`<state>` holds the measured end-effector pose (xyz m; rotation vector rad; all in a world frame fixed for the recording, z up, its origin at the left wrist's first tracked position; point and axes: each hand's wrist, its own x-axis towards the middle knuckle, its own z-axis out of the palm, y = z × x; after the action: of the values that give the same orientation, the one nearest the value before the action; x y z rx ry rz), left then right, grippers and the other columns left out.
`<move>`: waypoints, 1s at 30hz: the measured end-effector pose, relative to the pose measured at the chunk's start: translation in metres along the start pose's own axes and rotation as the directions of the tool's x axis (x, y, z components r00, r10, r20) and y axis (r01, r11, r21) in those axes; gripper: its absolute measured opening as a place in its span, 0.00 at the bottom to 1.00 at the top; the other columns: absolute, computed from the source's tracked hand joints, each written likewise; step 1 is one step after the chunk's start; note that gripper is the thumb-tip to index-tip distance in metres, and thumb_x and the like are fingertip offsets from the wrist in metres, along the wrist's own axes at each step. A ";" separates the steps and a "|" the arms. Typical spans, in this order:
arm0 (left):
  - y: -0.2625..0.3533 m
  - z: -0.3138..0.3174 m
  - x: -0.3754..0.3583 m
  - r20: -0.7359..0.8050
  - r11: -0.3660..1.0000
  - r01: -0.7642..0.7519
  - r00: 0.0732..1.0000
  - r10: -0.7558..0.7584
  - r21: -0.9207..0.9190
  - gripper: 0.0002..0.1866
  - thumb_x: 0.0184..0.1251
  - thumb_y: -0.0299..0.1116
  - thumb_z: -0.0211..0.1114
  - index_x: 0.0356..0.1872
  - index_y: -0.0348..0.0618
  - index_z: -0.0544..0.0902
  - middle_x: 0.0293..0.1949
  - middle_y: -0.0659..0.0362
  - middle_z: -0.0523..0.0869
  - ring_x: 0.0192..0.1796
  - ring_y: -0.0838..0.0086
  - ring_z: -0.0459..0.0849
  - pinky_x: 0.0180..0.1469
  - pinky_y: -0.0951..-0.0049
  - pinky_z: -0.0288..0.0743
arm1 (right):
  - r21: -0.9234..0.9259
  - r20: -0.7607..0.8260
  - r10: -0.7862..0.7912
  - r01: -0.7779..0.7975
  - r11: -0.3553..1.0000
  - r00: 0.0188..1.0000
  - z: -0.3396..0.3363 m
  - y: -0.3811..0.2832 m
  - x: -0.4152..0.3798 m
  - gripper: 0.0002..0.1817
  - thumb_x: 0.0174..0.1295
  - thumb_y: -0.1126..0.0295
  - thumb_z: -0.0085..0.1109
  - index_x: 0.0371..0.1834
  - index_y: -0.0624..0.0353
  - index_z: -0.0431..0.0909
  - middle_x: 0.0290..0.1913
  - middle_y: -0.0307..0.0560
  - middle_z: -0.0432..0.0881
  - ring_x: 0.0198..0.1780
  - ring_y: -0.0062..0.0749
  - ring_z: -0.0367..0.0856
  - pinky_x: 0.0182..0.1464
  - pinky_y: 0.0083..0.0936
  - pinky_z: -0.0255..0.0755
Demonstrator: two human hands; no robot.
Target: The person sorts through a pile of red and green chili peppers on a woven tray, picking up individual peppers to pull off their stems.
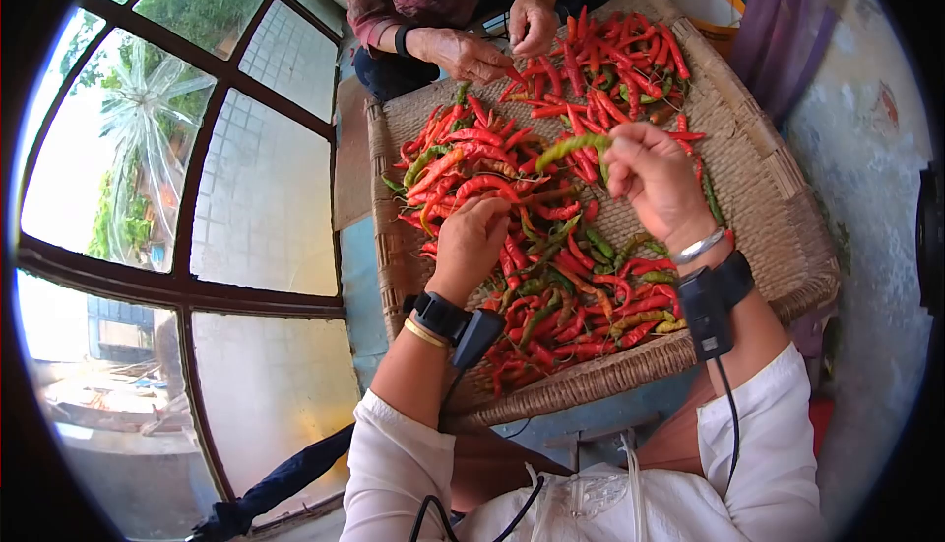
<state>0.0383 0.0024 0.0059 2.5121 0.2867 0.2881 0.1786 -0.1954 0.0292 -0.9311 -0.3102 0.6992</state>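
Woven tray (768, 197) lying at frame centre, carrying the chili pile (551, 247) | right hand (650, 173) pinching a green chili (571, 146) above the pile | left hand (472, 237) curling narrow, fingertips touching red chilies | co-worker's hands (492, 40) working at upper centre.

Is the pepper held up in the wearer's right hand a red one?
No, the right hand pinches a green chili above the woven tray, while the left hand rests on the red chili pile.
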 end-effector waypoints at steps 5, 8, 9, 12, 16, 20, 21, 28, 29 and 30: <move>0.001 0.003 0.000 -0.048 0.976 -0.116 0.991 0.126 0.183 0.16 0.53 0.30 0.60 0.45 0.44 0.75 0.42 0.52 0.79 0.38 0.60 0.80 0.37 0.63 0.74 | 0.213 -0.400 0.013 0.079 0.974 0.916 -0.007 0.002 0.002 0.28 0.58 0.68 0.55 0.60 0.64 0.56 0.37 0.45 0.76 0.33 0.27 0.77 0.37 0.26 0.74; 0.003 0.002 -0.001 0.023 0.942 -0.026 1.000 0.019 0.334 0.19 0.53 0.32 0.60 0.49 0.47 0.72 0.39 0.53 0.80 0.36 0.59 0.80 0.36 0.63 0.74 | 0.126 -0.247 0.171 -0.143 0.982 0.954 -0.012 0.018 -0.003 0.32 0.59 0.67 0.54 0.63 0.63 0.50 0.38 0.47 0.77 0.37 0.30 0.78 0.39 0.28 0.74; 0.001 0.003 0.000 -0.001 0.946 -0.015 1.000 0.017 0.323 0.19 0.52 0.32 0.61 0.47 0.46 0.74 0.35 0.54 0.81 0.35 0.60 0.80 0.35 0.64 0.74 | 0.104 -0.101 0.258 -0.248 0.963 0.961 -0.010 0.020 -0.005 0.31 0.60 0.68 0.52 0.63 0.63 0.51 0.38 0.48 0.78 0.39 0.31 0.79 0.40 0.28 0.73; -0.004 0.002 0.000 -0.015 0.946 -0.014 1.000 0.020 0.325 0.15 0.51 0.32 0.62 0.43 0.45 0.78 0.29 0.54 0.82 0.32 0.61 0.81 0.33 0.65 0.73 | 0.031 -0.018 0.331 -0.330 0.943 0.944 -0.007 0.028 -0.006 0.21 0.60 0.67 0.53 0.55 0.63 0.63 0.37 0.46 0.79 0.38 0.26 0.79 0.36 0.22 0.74; 0.007 -0.009 0.001 -0.043 0.971 -0.052 0.997 0.064 0.235 0.07 0.52 0.30 0.62 0.33 0.42 0.81 0.22 0.57 0.81 0.26 0.71 0.80 0.29 0.73 0.72 | -0.194 -0.071 0.398 -0.404 0.894 0.914 -0.001 0.031 -0.010 0.17 0.61 0.62 0.52 0.48 0.62 0.69 0.35 0.42 0.77 0.34 0.20 0.77 0.30 0.16 0.72; 0.025 -0.020 0.002 -0.016 0.978 0.071 0.997 -0.075 -0.197 0.08 0.53 0.25 0.63 0.36 0.41 0.81 0.26 0.61 0.81 0.26 0.82 0.77 0.31 0.83 0.69 | -0.346 0.012 0.515 -0.480 0.806 0.857 0.007 0.031 -0.013 0.20 0.62 0.55 0.49 0.47 0.60 0.70 0.32 0.39 0.75 0.31 0.18 0.75 0.28 0.16 0.70; 0.026 -0.019 0.001 -0.015 0.978 0.069 0.997 -0.073 -0.199 0.08 0.53 0.25 0.63 0.36 0.41 0.81 0.26 0.61 0.81 0.26 0.82 0.77 0.31 0.83 0.69 | -0.344 0.043 0.567 -0.521 0.781 0.823 0.011 0.031 -0.015 0.20 0.62 0.53 0.49 0.47 0.59 0.70 0.32 0.40 0.75 0.32 0.19 0.75 0.27 0.16 0.70; 0.034 -0.019 -0.006 0.221 0.808 0.149 0.975 -0.023 -0.570 0.05 0.55 0.22 0.62 0.34 0.37 0.80 0.26 0.69 0.77 0.30 0.89 0.71 0.32 0.85 0.67 | 0.060 -0.015 0.286 -0.285 0.957 0.958 0.003 0.036 -0.012 0.10 0.57 0.60 0.57 0.33 0.54 0.73 0.24 0.34 0.74 0.22 0.13 0.71 0.19 0.11 0.63; 0.036 -0.021 -0.007 0.244 0.837 0.160 0.969 -0.033 -0.523 0.05 0.55 0.22 0.62 0.33 0.37 0.79 0.25 0.69 0.77 0.29 0.89 0.71 0.31 0.85 0.67 | 0.065 -0.024 0.241 -0.239 0.969 0.970 0.003 0.035 -0.011 0.10 0.57 0.61 0.58 0.32 0.55 0.73 0.23 0.34 0.74 0.21 0.12 0.71 0.18 0.10 0.62; 0.036 -0.022 -0.007 0.265 0.863 0.171 0.963 -0.045 -0.475 0.04 0.55 0.23 0.62 0.33 0.37 0.79 0.24 0.69 0.77 0.27 0.90 0.70 0.30 0.85 0.66 | 0.049 -0.053 0.230 -0.227 0.973 0.972 0.005 0.033 -0.012 0.09 0.56 0.63 0.58 0.32 0.55 0.73 0.22 0.34 0.74 0.19 0.12 0.70 0.16 0.09 0.60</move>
<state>0.0304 -0.0169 0.0437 1.9841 0.2196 -0.0042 0.1535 -0.1874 0.0059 -0.9529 -0.1365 0.8850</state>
